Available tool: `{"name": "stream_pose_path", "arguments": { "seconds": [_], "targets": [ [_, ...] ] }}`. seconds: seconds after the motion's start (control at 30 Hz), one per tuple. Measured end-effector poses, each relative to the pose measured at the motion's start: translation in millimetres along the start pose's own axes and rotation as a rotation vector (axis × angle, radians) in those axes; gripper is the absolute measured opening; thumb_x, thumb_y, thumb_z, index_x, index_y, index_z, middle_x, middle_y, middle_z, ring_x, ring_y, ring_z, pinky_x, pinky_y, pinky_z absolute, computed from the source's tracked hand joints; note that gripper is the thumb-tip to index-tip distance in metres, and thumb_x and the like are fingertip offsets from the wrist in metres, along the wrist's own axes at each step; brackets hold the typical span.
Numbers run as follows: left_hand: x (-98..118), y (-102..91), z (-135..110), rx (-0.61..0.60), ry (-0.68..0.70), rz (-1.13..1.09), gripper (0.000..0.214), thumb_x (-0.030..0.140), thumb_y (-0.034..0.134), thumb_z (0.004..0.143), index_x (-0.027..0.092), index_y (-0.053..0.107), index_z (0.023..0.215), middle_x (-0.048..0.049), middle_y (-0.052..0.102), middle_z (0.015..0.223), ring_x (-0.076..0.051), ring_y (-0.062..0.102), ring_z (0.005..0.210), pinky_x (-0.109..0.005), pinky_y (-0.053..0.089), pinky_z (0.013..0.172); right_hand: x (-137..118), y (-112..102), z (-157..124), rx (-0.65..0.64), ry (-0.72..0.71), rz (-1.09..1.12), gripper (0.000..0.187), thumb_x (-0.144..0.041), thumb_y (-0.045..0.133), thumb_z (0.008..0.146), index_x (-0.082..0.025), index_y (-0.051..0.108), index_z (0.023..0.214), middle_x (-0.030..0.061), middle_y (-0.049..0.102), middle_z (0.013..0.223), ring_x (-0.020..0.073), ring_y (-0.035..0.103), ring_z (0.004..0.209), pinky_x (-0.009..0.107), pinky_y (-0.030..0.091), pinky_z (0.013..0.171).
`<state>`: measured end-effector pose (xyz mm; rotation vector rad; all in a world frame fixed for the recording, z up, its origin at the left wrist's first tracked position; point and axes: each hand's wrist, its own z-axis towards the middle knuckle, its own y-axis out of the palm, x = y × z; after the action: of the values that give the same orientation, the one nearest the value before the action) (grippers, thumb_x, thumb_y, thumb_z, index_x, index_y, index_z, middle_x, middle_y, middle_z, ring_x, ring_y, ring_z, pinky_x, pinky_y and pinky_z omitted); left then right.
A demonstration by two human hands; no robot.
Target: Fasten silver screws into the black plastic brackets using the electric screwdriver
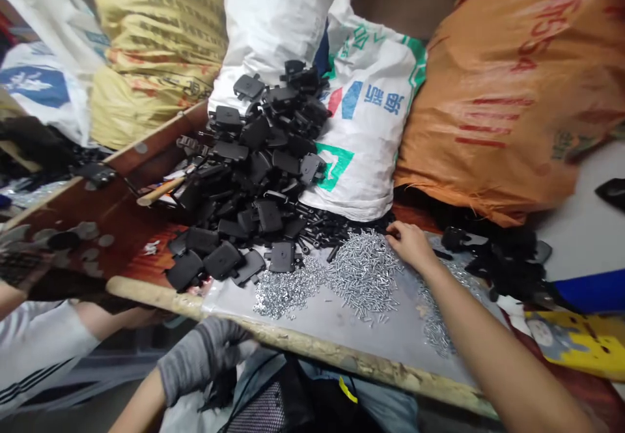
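Head view: the work surface is a table covered by a grey sheet point(317, 316), edged along the person's side by a worn, pale wooden rail point(351, 355). The right hand point(409, 243) is at the far right edge of a heap of silver screws point(366, 280); its fingers are bent and narrowly spaced, and whether anything is pinched between them cannot be told. The screws lie on the sheet, with small silver nuts point(286, 292) adjoining them on the left and black tubular pieces point(317, 226) behind. The left hand point(229, 344), in a grey knitted glove point(188, 358), is below the rail near the person's lap; its finger state cannot be told.

Black plastic housings point(256, 133) are piled high on the left half of the table, against a white sack point(278, 16). A reddish-brown wooden board point(107, 202) bounds the surface at left, near a wooden handle point(163, 191). Beyond the table stand a yellow printed sack point(156, 42), a white sack with green print point(364, 114) and a large orange sack point(502, 94). At the left edge, a co-worker's white, black-striped sleeve point(46, 348) is visible.
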<state>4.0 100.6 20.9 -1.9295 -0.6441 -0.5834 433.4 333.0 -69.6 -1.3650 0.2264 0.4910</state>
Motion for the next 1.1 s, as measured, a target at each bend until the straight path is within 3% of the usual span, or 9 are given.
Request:
{"name": "stream_pose_path", "arguments": {
  "seconds": [0.17,0.23,0.37,0.47,0.6,0.7,0.8,0.93,1.1],
  "targets": [
    [58.5,-9.3,72.9,0.309,0.248,0.271,0.029,0.032,0.058,0.092,0.022,0.074,0.114,-0.0090,0.070,0.122,-0.025,0.064,0.113,-0.037,0.047,0.104,-1.4,-5.0,-1.9,-0.040,-0.024,-0.036,0.017,-0.021,0.056,0.075,-0.018,0.066,0.089,0.0118,0.069,0.083,0.0278,0.060,0.083,0.039,0.046,0.078],
    [69.1,-16.2,104.9,0.233,0.162,0.477,0.053,0.029,0.068,0.084,0.018,0.062,0.135,-0.0141,0.060,0.141,-0.029,0.056,0.129,-0.039,0.044,0.111,-5.5,-10.4,-8.4,-0.024,-0.027,-0.035,0.024,-0.022,0.055,0.076,-0.016,0.066,0.096,0.0115,0.067,0.083,0.0287,0.060,0.084,0.039,0.047,0.078],
    [74.7,-31.0,148.0,0.112,0.132,0.591,0.094,0.038,0.089,0.058,0.018,0.055,0.143,-0.0172,0.062,0.137,-0.037,0.058,0.126,-0.045,0.046,0.110,-23.5,-23.7,-30.7,0.022,-0.057,0.008,0.036,-0.025,0.050,0.083,-0.016,0.065,0.115,0.0097,0.065,0.088,0.0266,0.062,0.087,0.039,0.049,0.081],
    [78.0,-34.8,159.4,0.079,0.141,0.660,0.096,0.042,0.093,0.048,0.021,0.062,0.136,-0.0165,0.065,0.129,-0.040,0.059,0.123,-0.048,0.046,0.108,-47.1,-32.3,-51.5,0.033,-0.108,0.116,0.039,-0.028,0.049,0.087,-0.020,0.065,0.122,0.0066,0.066,0.091,0.0207,0.063,0.078,0.034,0.053,0.075],
    [86.7,-36.5,154.4,0.084,0.197,0.710,0.080,0.037,0.092,0.051,0.020,0.067,0.126,-0.0162,0.070,0.117,-0.040,0.063,0.114,-0.050,0.049,0.101,-81.8,-39.9,-76.3,0.071,-0.163,0.351,0.038,-0.029,0.052,0.092,-0.021,0.066,0.126,0.0053,0.071,0.094,0.0165,0.065,0.071,0.031,0.056,0.068],
    [95.4,-40.6,141.9,0.089,0.237,0.698,0.055,0.031,0.079,0.072,0.019,0.065,0.123,-0.0130,0.074,0.107,-0.033,0.070,0.098,-0.044,0.054,0.091,-101.8,-44.5,-91.4,0.121,-0.192,0.397,0.037,-0.026,0.051,0.095,-0.023,0.066,0.128,0.0062,0.073,0.101,0.0166,0.069,0.078,0.031,0.059,0.074],
    [106.3,-33.6,127.8,0.279,0.349,0.468,0.039,0.027,0.061,0.087,0.019,0.062,0.125,-0.0110,0.072,0.116,-0.028,0.068,0.107,-0.042,0.052,0.099,-120.9,-46.4,-106.7,0.229,-0.200,0.432,0.038,-0.023,0.051,0.097,-0.025,0.064,0.133,0.0063,0.073,0.106,0.0169,0.070,0.083,0.032,0.060,0.078],
    [120.7,8.8,112.8,0.523,0.493,-0.167,0.055,0.037,0.058,0.091,0.016,0.049,0.141,-0.0132,0.055,0.147,-0.026,0.050,0.139,-0.043,0.036,0.121,-149.3,-38.8,-125.3,0.382,-0.317,0.471,0.055,-0.012,0.053,0.096,-0.033,0.051,0.147,0.0064,0.068,0.119,0.0181,0.069,0.099,0.034,0.058,0.088],
    [125.1,56.6,98.5,0.236,0.337,-0.743,0.052,0.042,0.068,0.086,0.018,0.056,0.131,-0.0123,0.067,0.129,-0.028,0.066,0.118,-0.045,0.052,0.105,-157.4,-28.9,-132.1,0.452,-0.354,0.209,0.062,-0.005,0.054,0.094,-0.034,0.049,0.148,0.0056,0.070,0.112,0.0221,0.064,0.103,0.042,0.050,0.091]
  ]
}}
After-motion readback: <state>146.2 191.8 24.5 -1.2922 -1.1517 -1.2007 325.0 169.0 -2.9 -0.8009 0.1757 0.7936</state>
